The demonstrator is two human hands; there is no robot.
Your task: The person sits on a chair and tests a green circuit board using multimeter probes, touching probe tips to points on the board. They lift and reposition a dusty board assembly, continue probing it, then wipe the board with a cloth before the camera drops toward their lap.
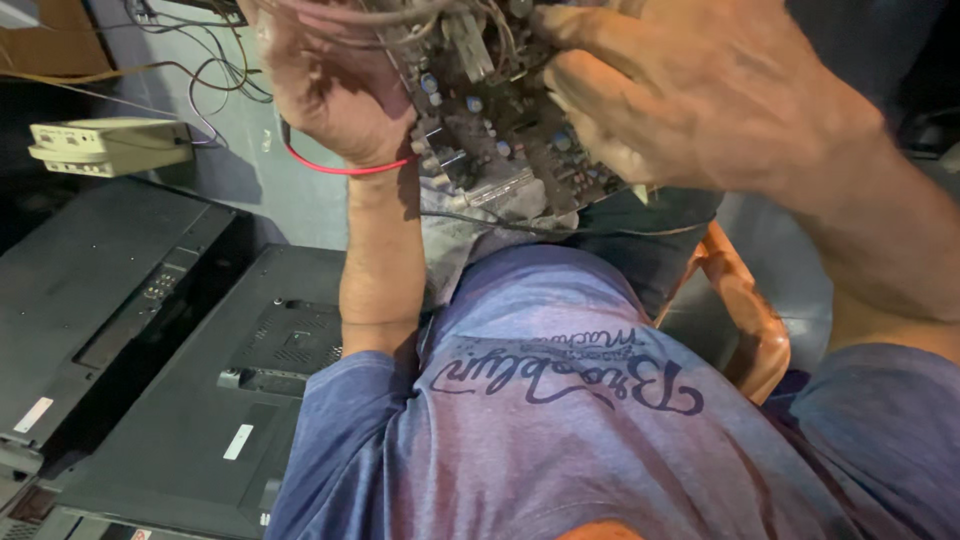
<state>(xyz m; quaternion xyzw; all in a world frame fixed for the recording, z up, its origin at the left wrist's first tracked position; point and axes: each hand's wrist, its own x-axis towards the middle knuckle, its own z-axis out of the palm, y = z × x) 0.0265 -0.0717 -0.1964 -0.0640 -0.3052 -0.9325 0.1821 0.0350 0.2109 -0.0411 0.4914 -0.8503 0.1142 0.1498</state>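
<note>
A dusty circuit board (500,130) crowded with small components and tangled wires is held up close in front of my chest. My left hand (330,90) grips its left edge, a red band around the wrist. My right hand (690,90) clasps the board's right side, fingers curled over the top of it. Loose grey and black wires trail from the board's upper edge and underside. Below the board I see my blue printed shirt (560,420).
Two flat black television sets (130,330) lie back-up on the left. A beige box (110,145) sits on a ledge at the upper left, with cables running along the wall behind. An orange chair arm (750,320) curves at my right.
</note>
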